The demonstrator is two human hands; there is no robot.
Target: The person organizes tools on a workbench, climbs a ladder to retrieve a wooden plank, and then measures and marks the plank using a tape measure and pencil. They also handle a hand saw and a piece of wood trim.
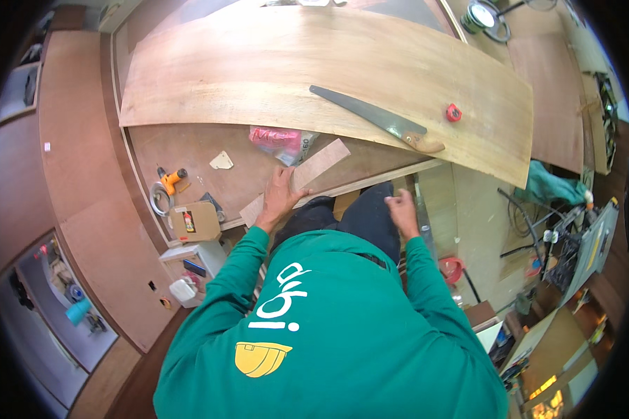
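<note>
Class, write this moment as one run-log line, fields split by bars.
left hand: gripping wooden strip | right hand: no held object visible | handsaw: on large wooden sheet | small red object: on same sheet

Wide fisheye view, head height, looking down

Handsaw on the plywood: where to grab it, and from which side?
By its wooden handle, coming from the near right. The handsaw lies flat on the plywood sheet, handle close to the sheet's near edge; the blade tapers away to the far left, so that approach should keep clear of it.
</note>
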